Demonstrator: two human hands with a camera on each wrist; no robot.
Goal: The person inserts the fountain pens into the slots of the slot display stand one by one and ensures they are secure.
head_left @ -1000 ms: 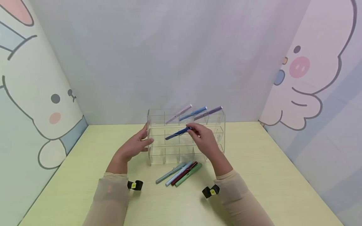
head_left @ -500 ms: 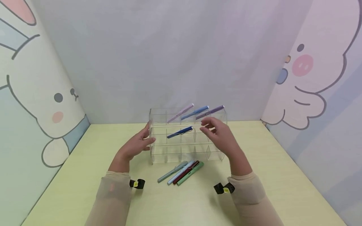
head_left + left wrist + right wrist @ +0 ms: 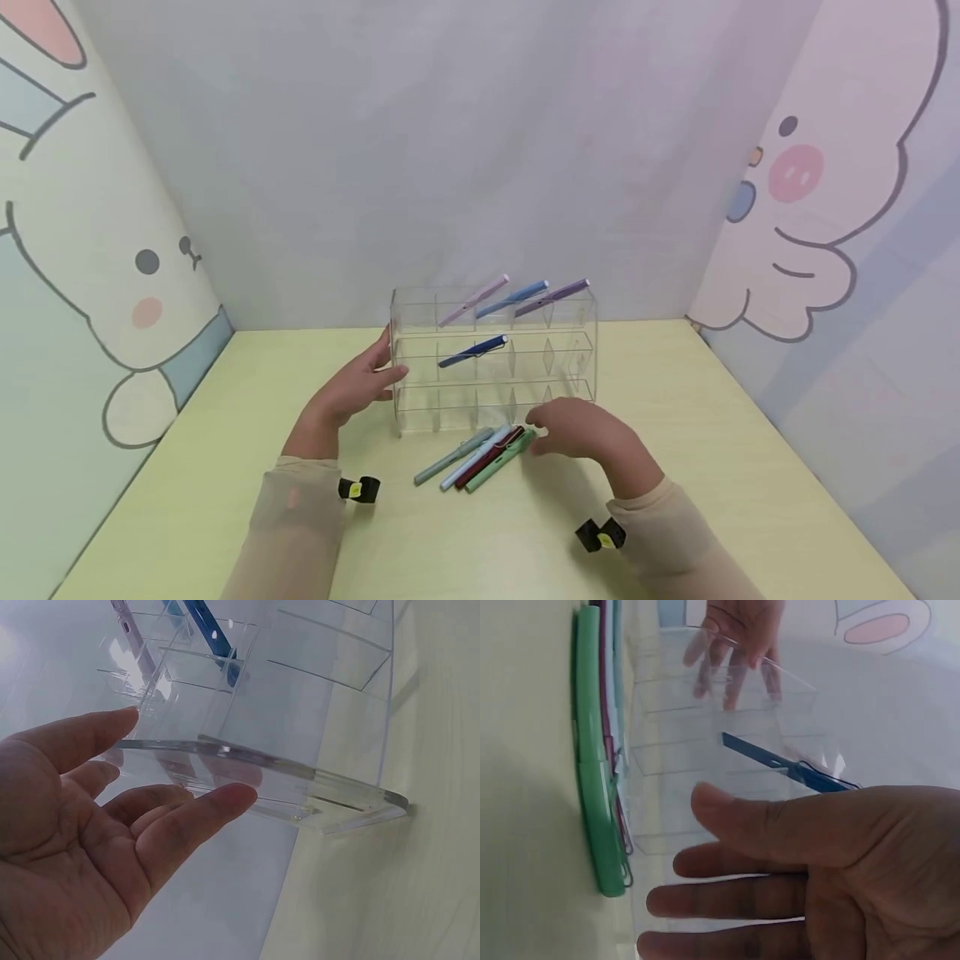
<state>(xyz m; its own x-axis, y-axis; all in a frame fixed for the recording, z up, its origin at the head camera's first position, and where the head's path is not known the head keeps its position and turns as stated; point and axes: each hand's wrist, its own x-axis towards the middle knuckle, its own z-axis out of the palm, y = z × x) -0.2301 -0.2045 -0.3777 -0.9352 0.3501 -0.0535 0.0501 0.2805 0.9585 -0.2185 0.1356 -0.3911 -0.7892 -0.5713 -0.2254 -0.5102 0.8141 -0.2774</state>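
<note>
A clear acrylic pen rack with stepped tiers of compartments stands on the table. Against its left side rest the spread, mostly straight fingers of my left hand, the thumb at the front edge. In front of the rack lie several pens side by side: grey-green, light blue, maroon and green. My right hand hovers at the capped end of the green pen, and in the right wrist view its thumb and fingers are apart with nothing between them. A dark blue pen leans in the middle tier.
The top tier holds a pink-lilac pen, a blue pen and a purple pen, all slanting. Behind the rack rises a grey backdrop, with cartoon-printed side panels to the left and right. The pale wood-look tabletop runs underneath.
My right hand has let go of the dark blue pen in the middle tier, drawn back to the right, then come down beside the green pen. My left hand stays at the rack.
</note>
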